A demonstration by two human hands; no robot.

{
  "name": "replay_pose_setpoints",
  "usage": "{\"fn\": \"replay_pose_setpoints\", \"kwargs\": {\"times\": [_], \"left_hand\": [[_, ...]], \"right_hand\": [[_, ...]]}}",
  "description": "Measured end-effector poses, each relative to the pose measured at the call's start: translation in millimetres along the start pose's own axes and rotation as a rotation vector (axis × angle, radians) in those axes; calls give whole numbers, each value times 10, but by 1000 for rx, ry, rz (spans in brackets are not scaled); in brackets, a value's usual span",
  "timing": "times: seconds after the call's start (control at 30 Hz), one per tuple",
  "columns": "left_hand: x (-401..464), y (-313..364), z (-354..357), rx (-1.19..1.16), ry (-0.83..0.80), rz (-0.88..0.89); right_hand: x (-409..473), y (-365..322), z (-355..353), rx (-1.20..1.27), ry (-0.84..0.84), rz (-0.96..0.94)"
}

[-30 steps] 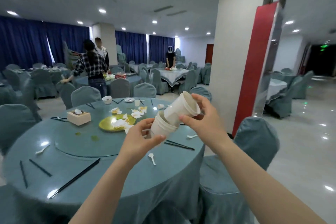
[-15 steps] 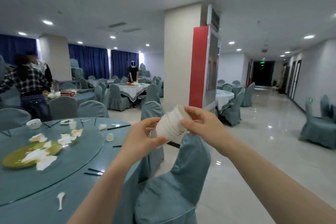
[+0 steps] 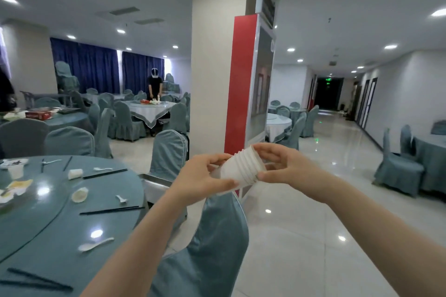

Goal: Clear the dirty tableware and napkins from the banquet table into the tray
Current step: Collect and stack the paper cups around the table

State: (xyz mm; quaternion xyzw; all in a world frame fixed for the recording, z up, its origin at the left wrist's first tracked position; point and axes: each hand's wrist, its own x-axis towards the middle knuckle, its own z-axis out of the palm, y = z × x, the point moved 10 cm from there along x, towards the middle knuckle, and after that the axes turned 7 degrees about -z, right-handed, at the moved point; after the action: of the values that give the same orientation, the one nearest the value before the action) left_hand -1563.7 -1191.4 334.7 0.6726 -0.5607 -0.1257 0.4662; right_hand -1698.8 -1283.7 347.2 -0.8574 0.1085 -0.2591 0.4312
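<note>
A nested stack of white paper cups (image 3: 241, 168) lies on its side in the air between my hands, over a chair back. My left hand (image 3: 201, 177) grips the stack's base end, and my right hand (image 3: 281, 166) pinches the rim end. A metal tray (image 3: 154, 184) shows partly behind the round banquet table (image 3: 55, 231) at the left. On the table lie black chopsticks (image 3: 112, 210), white spoons (image 3: 95, 245), a paper cup (image 3: 15, 171) and crumpled napkins (image 3: 17, 188).
A covered chair (image 3: 210, 243) stands directly below my hands, another chair (image 3: 170, 154) behind the tray. A pillar with a red panel (image 3: 239, 84) rises ahead. A person (image 3: 154, 87) works at a far table. Shiny open floor (image 3: 313, 212) spreads to the right.
My right hand pushed the loose cup into the stack, so the cups are now nested. My view has swung right, away from the table centre toward the pillar and corridor.
</note>
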Motion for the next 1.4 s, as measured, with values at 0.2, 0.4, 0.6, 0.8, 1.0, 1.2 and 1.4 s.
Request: {"fn": "replay_pose_setpoints", "kwargs": {"times": [0.2, 0.4, 0.6, 0.8, 1.0, 1.2, 1.4], "left_hand": [[1034, -301, 772, -65, -39, -39], [2083, -754, 1446, -70, 41, -136], [2987, -1239, 1739, -45, 205, -272], [3586, -1788, 1635, -62, 414, -404], [4215, -2615, 1567, -204, 604, -450], [4909, -3301, 1260, -250, 757, -496], [5255, -3916, 852, -216, 870, -576]], "right_hand": [[403, 942, -853, -73, 73, 56], [811, 2095, -1752, 19, 117, 72], [1511, 3172, -2520, 67, 60, 84], [2593, 3861, -2750, 131, -10, 39], [3768, 4529, -2606, 173, -128, -1], [4877, 5144, -2546, 240, -165, 22], [5961, 5587, -2079, 309, -260, 16]]}}
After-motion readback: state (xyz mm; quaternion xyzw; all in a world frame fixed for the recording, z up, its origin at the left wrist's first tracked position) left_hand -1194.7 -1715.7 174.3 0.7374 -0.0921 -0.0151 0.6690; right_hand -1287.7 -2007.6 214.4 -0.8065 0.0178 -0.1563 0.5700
